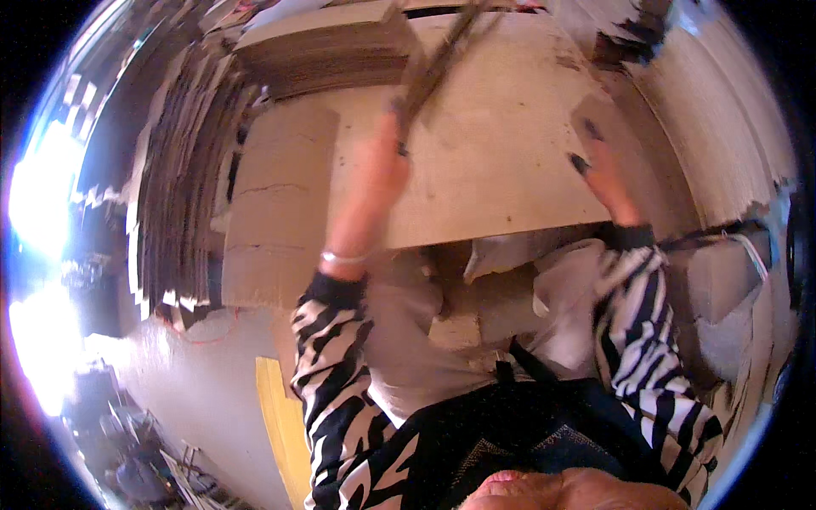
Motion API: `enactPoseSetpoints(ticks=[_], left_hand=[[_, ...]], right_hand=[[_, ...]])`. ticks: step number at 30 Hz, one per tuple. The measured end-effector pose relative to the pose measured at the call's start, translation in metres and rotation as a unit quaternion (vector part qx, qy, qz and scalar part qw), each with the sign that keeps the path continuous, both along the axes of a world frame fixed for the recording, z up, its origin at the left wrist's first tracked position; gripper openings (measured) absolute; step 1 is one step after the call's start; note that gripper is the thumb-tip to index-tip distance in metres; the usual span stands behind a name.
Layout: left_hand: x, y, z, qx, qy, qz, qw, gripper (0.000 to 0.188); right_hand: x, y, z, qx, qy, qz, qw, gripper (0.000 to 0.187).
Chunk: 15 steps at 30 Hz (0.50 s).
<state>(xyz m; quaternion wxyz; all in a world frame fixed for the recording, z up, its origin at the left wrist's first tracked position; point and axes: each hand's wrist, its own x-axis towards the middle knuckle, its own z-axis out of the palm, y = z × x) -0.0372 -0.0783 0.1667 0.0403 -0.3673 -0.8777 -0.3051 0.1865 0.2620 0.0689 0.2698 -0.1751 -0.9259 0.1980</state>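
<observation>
My left hand [381,174] reaches over the pale wooden board, smeared by motion. Its fingers close on the near end of a long, thin brown piece [442,64], which looks like cardboard seen nearly edge-on and tilts away toward the far side. Over the right part of the board [493,161] is my right hand [610,177], its fingers apart and nothing seen in them. Dark coverings show on fingertips of both hands. Just beyond the right fingers, a brown patch [599,112] is too blurred to tell.
A stack of flat cardboard [327,59] lies at the far left of the board. Left of me stand upright cardboard sheets [183,178] beside a large brown cardboard surface [276,204]. A yellow strip [283,429] is at lower left. My legs are under the board's near edge.
</observation>
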Motion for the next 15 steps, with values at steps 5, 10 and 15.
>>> enactPoseSetpoints(ticks=[5, 10, 15], left_hand=[[-0.047, -0.162, 0.145, -0.219, 0.374, 0.307, 0.847, 0.04], [-0.122, -0.25, 0.185, -0.27, 0.381, 0.454, 0.759, 0.049], [-0.244, -0.362, 0.137, -0.396, 0.304, 0.472, 0.727, 0.056]], right_hand=[[0.077, -0.014, 0.015, 0.109, -0.398, -0.266, 0.871, 0.085], [0.116, 0.047, -0.027, 0.211, -0.287, -0.213, 0.91, 0.068], [0.119, 0.074, -0.047, 0.224, -0.228, -0.185, 0.929, 0.067]])
